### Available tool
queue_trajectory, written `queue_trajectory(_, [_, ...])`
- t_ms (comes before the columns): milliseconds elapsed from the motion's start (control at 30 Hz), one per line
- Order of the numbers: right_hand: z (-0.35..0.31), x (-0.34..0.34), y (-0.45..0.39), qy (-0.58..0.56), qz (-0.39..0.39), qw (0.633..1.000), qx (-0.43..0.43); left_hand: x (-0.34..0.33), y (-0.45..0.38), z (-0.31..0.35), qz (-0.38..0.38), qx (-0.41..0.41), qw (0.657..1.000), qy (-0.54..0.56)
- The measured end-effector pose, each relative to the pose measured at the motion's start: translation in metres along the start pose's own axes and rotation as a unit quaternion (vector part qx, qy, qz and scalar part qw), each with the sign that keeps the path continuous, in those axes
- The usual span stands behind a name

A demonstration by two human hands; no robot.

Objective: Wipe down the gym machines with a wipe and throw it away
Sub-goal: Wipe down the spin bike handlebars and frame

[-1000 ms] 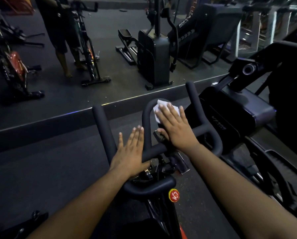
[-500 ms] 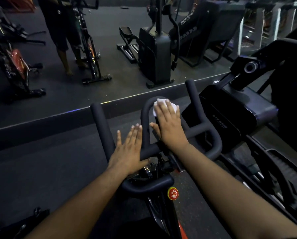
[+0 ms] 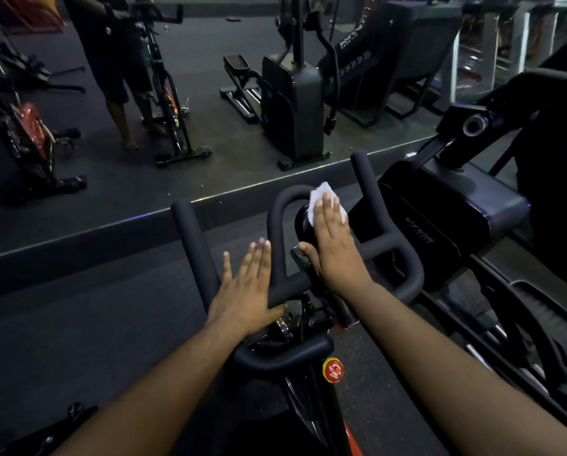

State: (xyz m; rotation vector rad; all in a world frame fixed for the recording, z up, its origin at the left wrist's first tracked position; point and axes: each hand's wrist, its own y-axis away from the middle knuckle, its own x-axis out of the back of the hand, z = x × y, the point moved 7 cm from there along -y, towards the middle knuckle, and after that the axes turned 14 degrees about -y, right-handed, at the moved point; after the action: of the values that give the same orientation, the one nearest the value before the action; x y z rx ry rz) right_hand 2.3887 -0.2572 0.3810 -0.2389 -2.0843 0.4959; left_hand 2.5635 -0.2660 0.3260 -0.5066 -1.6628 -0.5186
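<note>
White wipe (image 3: 324,200) lies flat under the right hand (image 3: 333,248), pressed onto the dark round part in the middle of the spin bike's handlebar (image 3: 387,245), inside the raised centre loop. The right hand's fingers (image 3: 324,218) are straight and close together on the wipe, whose far edge and right corner stick out past the fingertips. The left hand (image 3: 246,291) rests palm down on the handlebar's left side, fingers straight and slightly spread, thumb tucked against the crossbar; it holds nothing. A red and yellow knob (image 3: 332,370) sits on the bike frame just below the near loop of the bar. Beyond a raised floor edge (image 3: 111,225) stand an elliptical machine (image 3: 295,103) and another spin bike (image 3: 167,93), beside which a person's legs (image 3: 117,93) show.
</note>
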Motion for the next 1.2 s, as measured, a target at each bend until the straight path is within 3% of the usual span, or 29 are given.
queue_trajectory(100, [-0.012,-0.010,0.003,0.056,0.016,0.997,0.046,0.001,0.002,0.000,0.004,0.000,1.000,0.000])
queue_trajectory(200, [-0.014,-0.016,0.029,0.113,-0.021,0.985,0.131,0.003,0.002,0.000,0.010,0.002,1.000,-0.006])
queue_trajectory(333, [-0.038,0.007,0.032,0.062,-0.042,0.979,0.189,0.008,0.002,-0.001,0.017,0.018,0.999,-0.029])
queue_trajectory(467, [-0.077,-0.011,-0.023,0.022,-0.037,0.992,0.115,0.013,0.010,-0.005,0.042,0.074,0.995,-0.047])
queue_trajectory(567, [-0.079,-0.044,-0.039,0.115,-0.073,0.989,0.050,0.014,0.020,-0.012,0.063,0.127,0.989,-0.039])
queue_trajectory(667, [-0.073,-0.060,-0.020,0.152,-0.105,0.982,0.038,0.010,0.021,-0.013,0.051,0.128,0.990,-0.010])
queue_trajectory(800, [-0.064,-0.061,0.024,0.068,-0.126,0.989,0.046,0.009,0.019,-0.013,0.059,0.117,0.991,0.016])
queue_trajectory(967, [-0.055,-0.041,0.057,-0.035,-0.205,0.978,0.001,0.005,0.013,-0.012,0.065,0.088,0.994,0.010])
queue_trajectory(1200, [-0.063,-0.036,0.008,-0.088,-0.095,0.990,-0.051,0.006,0.011,-0.010,0.051,0.072,0.996,-0.004])
